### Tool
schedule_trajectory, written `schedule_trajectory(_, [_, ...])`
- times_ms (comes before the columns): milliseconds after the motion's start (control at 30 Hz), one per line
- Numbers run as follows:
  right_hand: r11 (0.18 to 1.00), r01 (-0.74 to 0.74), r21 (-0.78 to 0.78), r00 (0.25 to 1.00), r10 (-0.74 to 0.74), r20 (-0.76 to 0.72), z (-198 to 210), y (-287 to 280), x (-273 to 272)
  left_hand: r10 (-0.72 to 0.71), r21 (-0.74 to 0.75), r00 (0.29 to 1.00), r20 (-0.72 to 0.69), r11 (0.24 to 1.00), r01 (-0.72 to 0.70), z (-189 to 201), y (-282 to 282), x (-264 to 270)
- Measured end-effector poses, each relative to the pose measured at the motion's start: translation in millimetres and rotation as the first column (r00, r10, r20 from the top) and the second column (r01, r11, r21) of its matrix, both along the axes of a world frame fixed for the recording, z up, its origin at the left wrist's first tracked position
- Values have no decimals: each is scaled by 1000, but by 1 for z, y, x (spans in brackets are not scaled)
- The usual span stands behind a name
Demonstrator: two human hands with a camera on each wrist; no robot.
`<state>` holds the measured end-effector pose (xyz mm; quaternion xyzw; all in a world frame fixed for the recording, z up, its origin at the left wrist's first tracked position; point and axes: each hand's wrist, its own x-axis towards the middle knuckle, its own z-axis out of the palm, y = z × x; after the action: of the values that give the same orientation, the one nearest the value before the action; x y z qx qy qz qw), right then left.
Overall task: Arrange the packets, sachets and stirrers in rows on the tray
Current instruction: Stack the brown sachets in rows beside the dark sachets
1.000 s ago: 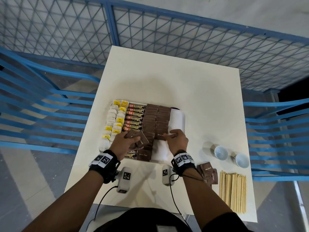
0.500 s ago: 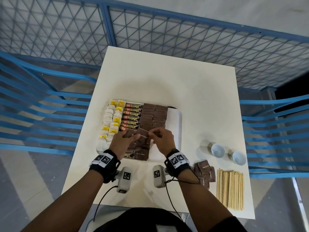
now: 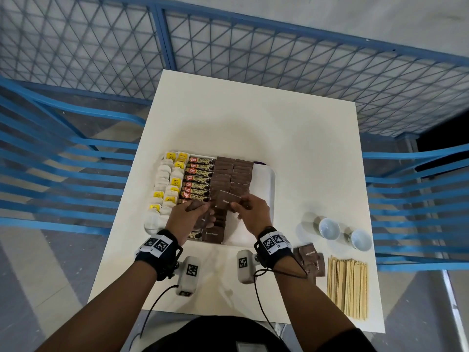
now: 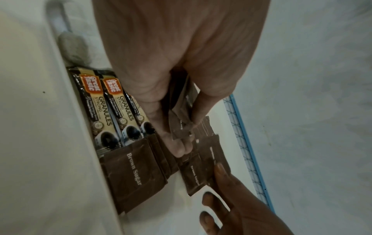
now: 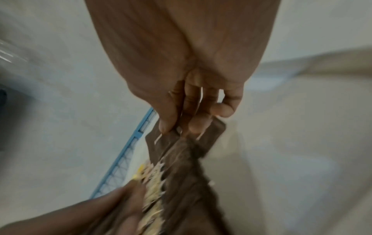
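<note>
Left hand (image 3: 186,216) clenched around a stack of brown sugar packets (image 4: 182,101) over the tray's (image 3: 265,179) near edge, right hand (image 3: 250,212) pinching one brown sugar packet (image 3: 226,199) above the brown rows, stirrers (image 3: 347,288) heaped at the table's (image 3: 253,118) near right corner

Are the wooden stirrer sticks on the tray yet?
No. The bundle of wooden stirrer sticks lies on the white table, right of the white tray.

White tray (image 3: 264,179) on the worktop holds rows: tea bags (image 3: 167,184), coffee granule sachets (image 3: 199,177), brown sugar packets (image 3: 232,174). Loose brown packets (image 3: 311,257) and wooden stirrers (image 3: 347,288) lie right of it.
</note>
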<state>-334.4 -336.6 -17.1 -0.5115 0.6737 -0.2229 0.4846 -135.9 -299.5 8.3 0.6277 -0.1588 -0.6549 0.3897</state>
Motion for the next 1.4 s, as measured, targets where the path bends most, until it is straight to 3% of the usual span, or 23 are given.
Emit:
schedule_trajectory(133, [996, 92, -4, 987, -91, -131, -10, -1, -22, -18, 26, 1000, -14, 1000, 18, -1, -1, 6])
schedule_trajectory(300, [995, 86, 48, 978, -75, -196, -11, 1, -25, -75, 8, 996, -42, 997, 75, 0, 4, 10])
schedule_trajectory(900, [985, 170, 30, 964, -160, -215, -15, -1, -16, -103, 51, 994, -45, 993, 106, 4, 2, 14])
schedule_trajectory(1200, [981, 194, -12, 955, -192, -225, -9, 2, -15, -149, 4, 988, -43, 989, 149, 7, 4, 15])
schedule_trajectory(1300, [985, 122, -126, 972, -145, -187, -1, 5, -5, -164, 2, 986, -32, 986, 164, 9, 3, 13])
schedule_trajectory(1400, [991, -95, -97, 995, 91, -51, 8, 3, 11, -161, 15, 986, 47, 987, 160, 7, 3, 9])
